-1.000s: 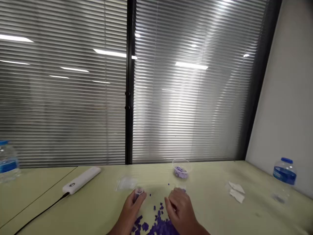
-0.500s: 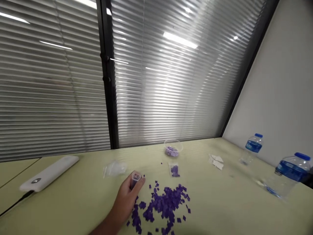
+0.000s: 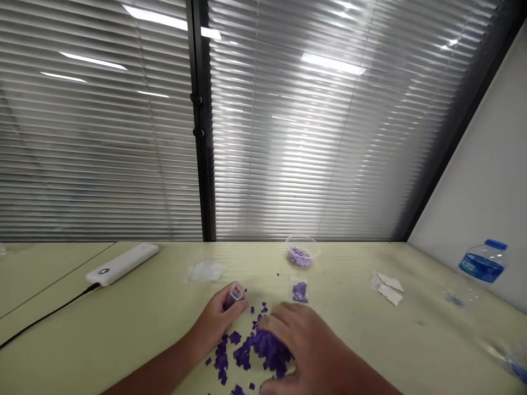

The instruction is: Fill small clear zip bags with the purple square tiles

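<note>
A pile of small purple pieces [image 3: 251, 348] lies on the pale green table [image 3: 144, 318] in front of me. My left hand [image 3: 216, 322] is closed round a small clear container [image 3: 234, 293] with purple inside, held at the pile's far left edge. My right hand [image 3: 307, 345] rests over the right side of the pile with fingers curled down onto the pieces; what they pinch, if anything, is hidden. A small clear bag of purple pieces [image 3: 299, 289] lies just beyond the pile.
A clear cup with pale purple pieces [image 3: 302, 252] stands near the window blinds. An empty clear bag [image 3: 205, 270], a white power bank with a black cable [image 3: 122, 264], white paper scraps [image 3: 386, 287] and a blue-labelled water bottle [image 3: 481, 265] also lie on the table.
My right hand, out of sight half a second ago, has come back onto the pile. The view swung right and back again. My left hand kept hold of the container.
</note>
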A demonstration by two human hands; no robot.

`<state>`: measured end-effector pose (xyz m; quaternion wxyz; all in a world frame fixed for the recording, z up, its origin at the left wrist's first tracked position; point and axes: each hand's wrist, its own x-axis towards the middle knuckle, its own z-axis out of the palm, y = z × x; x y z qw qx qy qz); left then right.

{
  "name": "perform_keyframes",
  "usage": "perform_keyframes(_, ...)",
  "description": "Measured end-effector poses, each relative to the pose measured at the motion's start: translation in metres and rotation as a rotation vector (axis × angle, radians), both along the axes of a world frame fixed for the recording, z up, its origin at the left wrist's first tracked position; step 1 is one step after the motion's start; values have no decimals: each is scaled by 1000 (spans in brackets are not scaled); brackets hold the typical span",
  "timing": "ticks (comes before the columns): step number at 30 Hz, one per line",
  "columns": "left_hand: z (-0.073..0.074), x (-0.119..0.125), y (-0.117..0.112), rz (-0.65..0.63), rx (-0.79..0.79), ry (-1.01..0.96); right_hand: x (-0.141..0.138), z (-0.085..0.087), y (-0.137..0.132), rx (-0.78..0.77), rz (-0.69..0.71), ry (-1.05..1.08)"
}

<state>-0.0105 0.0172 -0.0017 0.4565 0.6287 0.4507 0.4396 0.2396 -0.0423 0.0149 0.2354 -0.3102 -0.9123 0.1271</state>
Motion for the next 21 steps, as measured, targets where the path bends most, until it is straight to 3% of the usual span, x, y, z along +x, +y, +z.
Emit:
perform_keyframes(3,5,5,-1,53,-94,-39,11,-12,45,1,58,-67)
perform_keyframes(5,11,8,-4,82,-193,-87,5,-21,58,34,48,-124)
perform_keyframes(8,16,9,-11,58,-154,-83,-17,-27,62,42,-22,-175)
perform_keyframes(12,7,4,-17,-35,-1,42,-41,-31,62,-16,-178,-79)
perform_keyframes(16,0,-2,-20,-94,-35,75,-41,-36,62,-81,-209,50)
perform_keyframes(21,6,-3,-26,-152,-94,109,-33,-36,62,-280,-279,318)
